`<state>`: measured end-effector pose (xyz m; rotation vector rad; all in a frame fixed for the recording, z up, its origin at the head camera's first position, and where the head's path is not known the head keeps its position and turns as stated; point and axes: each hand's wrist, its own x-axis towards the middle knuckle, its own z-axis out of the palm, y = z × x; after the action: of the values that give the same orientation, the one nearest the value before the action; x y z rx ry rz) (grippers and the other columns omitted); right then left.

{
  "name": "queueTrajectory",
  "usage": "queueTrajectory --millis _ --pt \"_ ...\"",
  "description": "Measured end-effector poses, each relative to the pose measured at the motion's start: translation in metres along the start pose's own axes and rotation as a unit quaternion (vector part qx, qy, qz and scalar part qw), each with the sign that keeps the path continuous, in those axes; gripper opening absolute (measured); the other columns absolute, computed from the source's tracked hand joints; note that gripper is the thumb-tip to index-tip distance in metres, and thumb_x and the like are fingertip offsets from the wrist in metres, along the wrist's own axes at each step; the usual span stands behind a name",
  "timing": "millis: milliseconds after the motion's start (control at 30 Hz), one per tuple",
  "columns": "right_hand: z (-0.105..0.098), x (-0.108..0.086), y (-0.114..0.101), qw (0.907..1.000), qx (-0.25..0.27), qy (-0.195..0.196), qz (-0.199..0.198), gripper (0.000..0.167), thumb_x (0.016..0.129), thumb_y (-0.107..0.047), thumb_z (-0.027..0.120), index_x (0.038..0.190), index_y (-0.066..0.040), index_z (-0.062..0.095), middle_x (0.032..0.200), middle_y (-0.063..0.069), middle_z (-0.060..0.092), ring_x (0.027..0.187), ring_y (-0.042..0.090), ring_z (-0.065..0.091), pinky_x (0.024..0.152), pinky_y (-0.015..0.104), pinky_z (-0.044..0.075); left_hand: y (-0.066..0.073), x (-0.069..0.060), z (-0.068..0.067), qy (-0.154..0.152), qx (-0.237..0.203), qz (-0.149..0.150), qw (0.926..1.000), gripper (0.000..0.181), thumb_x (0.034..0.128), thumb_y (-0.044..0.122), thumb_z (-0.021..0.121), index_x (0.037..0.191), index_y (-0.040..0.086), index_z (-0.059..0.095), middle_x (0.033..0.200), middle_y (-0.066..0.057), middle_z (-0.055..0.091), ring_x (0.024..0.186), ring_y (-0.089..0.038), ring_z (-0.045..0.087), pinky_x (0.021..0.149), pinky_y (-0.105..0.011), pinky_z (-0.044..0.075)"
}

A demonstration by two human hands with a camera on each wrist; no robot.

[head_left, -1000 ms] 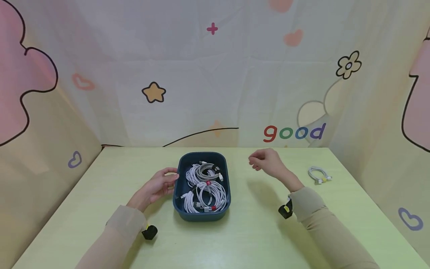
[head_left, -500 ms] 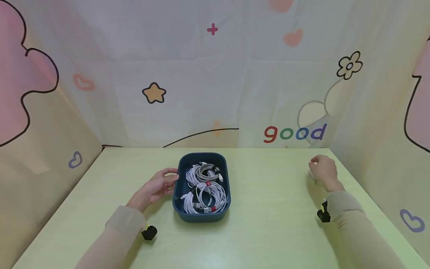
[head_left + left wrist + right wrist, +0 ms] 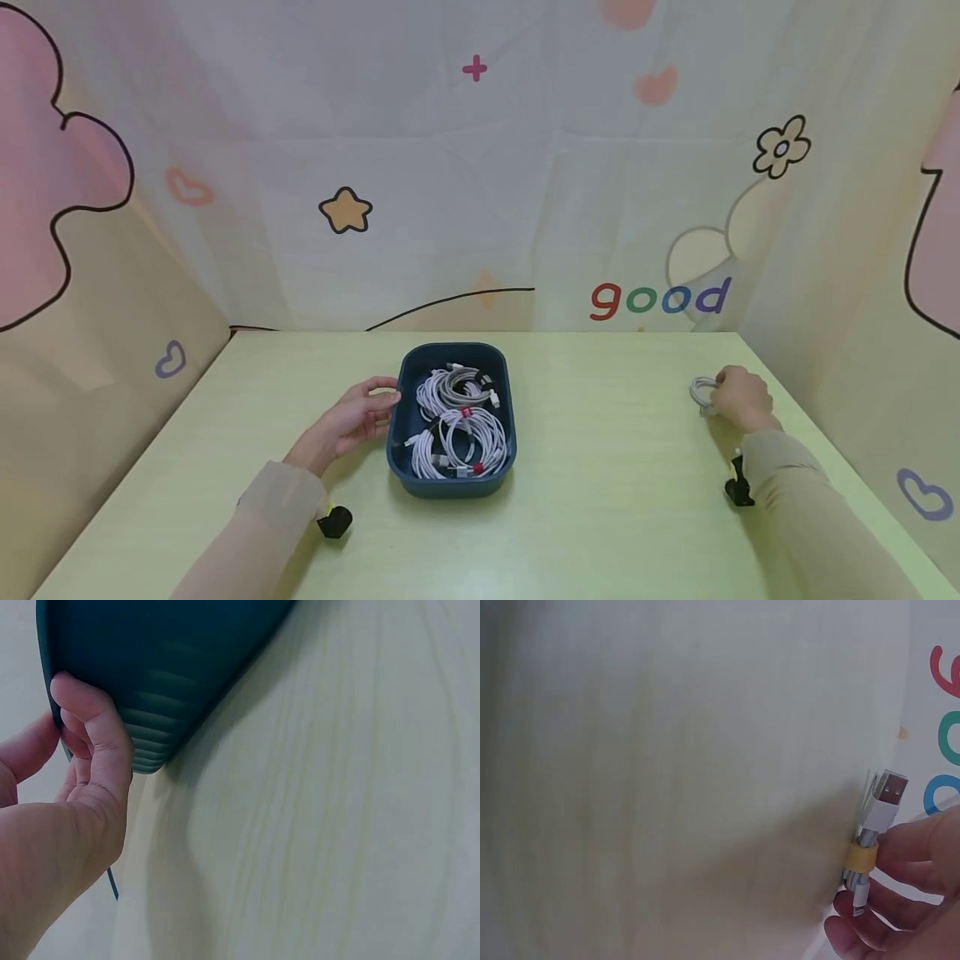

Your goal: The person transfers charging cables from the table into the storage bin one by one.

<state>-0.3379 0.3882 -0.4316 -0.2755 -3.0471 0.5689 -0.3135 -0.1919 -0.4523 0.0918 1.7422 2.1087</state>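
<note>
A dark blue plastic bin (image 3: 452, 486) stands at the middle of the table with several coiled white charging cables (image 3: 471, 442) inside. My left hand (image 3: 358, 421) holds its left side; in the left wrist view the thumb is at the rim and bent fingers lie against the outer wall (image 3: 161, 690). Far to the right, my right hand (image 3: 742, 398) pinches a single coiled USB cable (image 3: 702, 392). In the right wrist view its USB plug (image 3: 885, 796) and yellow tie (image 3: 862, 857) show beside the fingertips, while most of the loop is hidden.
The pale wood-look table (image 3: 600, 500) stretches between the bin and the right hand. A printed cloth backdrop (image 3: 450, 208) rises behind the table and along both sides.
My right hand has travelled right from beside the bin to the lone cable and now grips it. The left hand and the bin have stayed in place.
</note>
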Motion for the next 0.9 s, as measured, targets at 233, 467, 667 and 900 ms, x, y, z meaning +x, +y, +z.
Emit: queueTrajectory --millis 233,467,667,900 --pt "-0.003 -0.001 -0.001 1.0000 0.004 -0.008 0.003 0.039 0.080 -0.007 0.046 0.114 0.011 0.054 0.111 0.037 0.057 0.088 0.043 0.057 0.062 0.042 0.045 0.003 -0.002 0.002 -0.001 -0.005 -0.003 1.0000 0.039 0.0994 0.011 0.051 0.134 0.007 0.033 0.092 0.002 0.066 0.076 -0.011 0.062 0.071 -0.026 0.056" --pt "-0.008 -0.002 -0.006 0.9991 0.025 0.012 -0.033 0.032 0.079 -0.006 0.052 0.103 0.011 0.063 0.100 0.031 0.063 0.082 0.038 0.056 0.064 0.037 0.043 0.003 -0.003 0.002 -0.001 -0.005 -0.005 1.0000 0.041 0.0988 0.011 0.052 0.135 0.006 0.033 0.091 0.002 0.065 0.075 -0.011 0.062 0.070 -0.026 0.056" --pt "-0.016 -0.004 -0.016 0.9966 0.044 0.031 -0.063 0.027 0.084 -0.007 0.058 0.102 0.012 0.063 0.097 0.030 0.064 0.083 0.038 0.056 0.064 0.034 0.042 0.003 -0.002 0.002 0.001 -0.006 -0.003 1.0000 0.043 0.0980 0.012 0.054 0.135 0.006 0.033 0.092 0.002 0.066 0.076 -0.011 0.062 0.071 -0.026 0.057" --pt "-0.013 -0.007 -0.026 0.9900 0.124 0.026 -0.062 0.026 0.084 -0.003 0.062 0.100 0.016 0.064 0.086 0.027 0.069 0.060 0.015 0.063 0.055 0.025 0.052 0.003 -0.002 0.002 0.004 0.006 -0.007 1.0000 0.049 0.0983 0.014 0.054 0.139 0.004 0.030 0.094 0.002 0.065 0.078 -0.011 0.062 0.073 -0.026 0.057"
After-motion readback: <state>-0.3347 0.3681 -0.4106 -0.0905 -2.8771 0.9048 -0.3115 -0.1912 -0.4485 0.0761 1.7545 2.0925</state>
